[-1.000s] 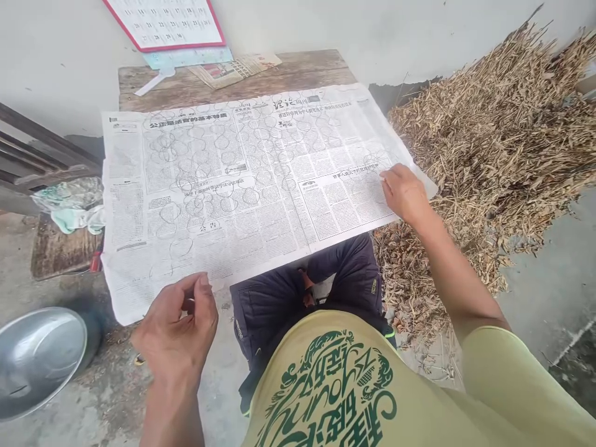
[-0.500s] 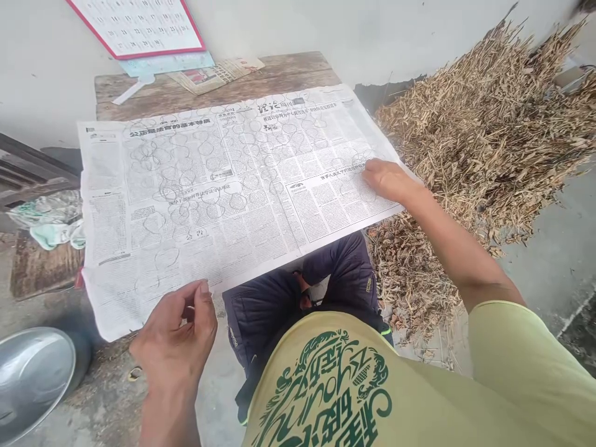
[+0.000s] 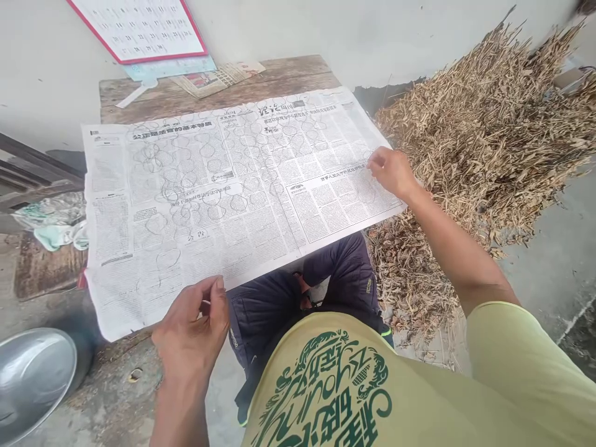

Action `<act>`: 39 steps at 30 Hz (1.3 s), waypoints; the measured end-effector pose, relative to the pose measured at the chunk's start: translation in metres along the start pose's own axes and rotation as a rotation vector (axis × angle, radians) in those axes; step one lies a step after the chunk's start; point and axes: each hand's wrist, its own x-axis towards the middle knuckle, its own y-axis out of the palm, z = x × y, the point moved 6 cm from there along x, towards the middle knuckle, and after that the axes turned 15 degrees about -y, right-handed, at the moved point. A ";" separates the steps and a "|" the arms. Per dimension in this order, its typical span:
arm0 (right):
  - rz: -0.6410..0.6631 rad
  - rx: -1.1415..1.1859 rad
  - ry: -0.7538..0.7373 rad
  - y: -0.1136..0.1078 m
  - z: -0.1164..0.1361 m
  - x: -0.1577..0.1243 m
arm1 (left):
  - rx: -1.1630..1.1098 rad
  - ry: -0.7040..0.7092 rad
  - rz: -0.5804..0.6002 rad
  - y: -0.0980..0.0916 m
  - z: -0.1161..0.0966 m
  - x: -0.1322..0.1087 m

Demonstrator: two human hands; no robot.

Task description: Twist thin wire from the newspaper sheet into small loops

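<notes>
A large newspaper point(image 3: 242, 186) marked with many pencilled circles lies spread over a small wooden table point(image 3: 284, 74). My left hand point(image 3: 190, 335) is curled at the paper's near edge, thumb and fingertips pinched together where the sheet overhangs. My right hand point(image 3: 393, 172) rests on the paper near its right edge, its fingers bent and pressed together on the sheet. My knees in dark trousers point(image 3: 326, 279) show under the table's front.
A pile of dry straw and stalks point(image 3: 488, 124) fills the right side against the wall. A metal bowl point(image 3: 32, 379) sits on the floor at lower left. A calendar point(image 3: 135, 28) hangs on the wall; a folded paper point(image 3: 214, 77) lies on the table's back.
My left hand has slid right along the newspaper's near edge and closed on it. My right hand has lifted slightly and curled its fingers near the right edge.
</notes>
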 end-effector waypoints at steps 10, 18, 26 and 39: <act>-0.213 0.498 0.335 0.008 -0.036 0.000 | -0.011 0.025 0.065 0.013 0.001 -0.004; -0.321 0.454 0.346 -0.004 -0.060 -0.005 | -0.013 -0.028 0.123 0.017 -0.005 -0.007; -0.447 0.407 0.335 -0.015 -0.077 -0.011 | -0.003 -0.036 0.149 0.021 -0.005 -0.009; -0.284 0.247 0.300 -0.014 -0.051 -0.004 | -0.003 0.012 0.166 0.027 -0.007 -0.014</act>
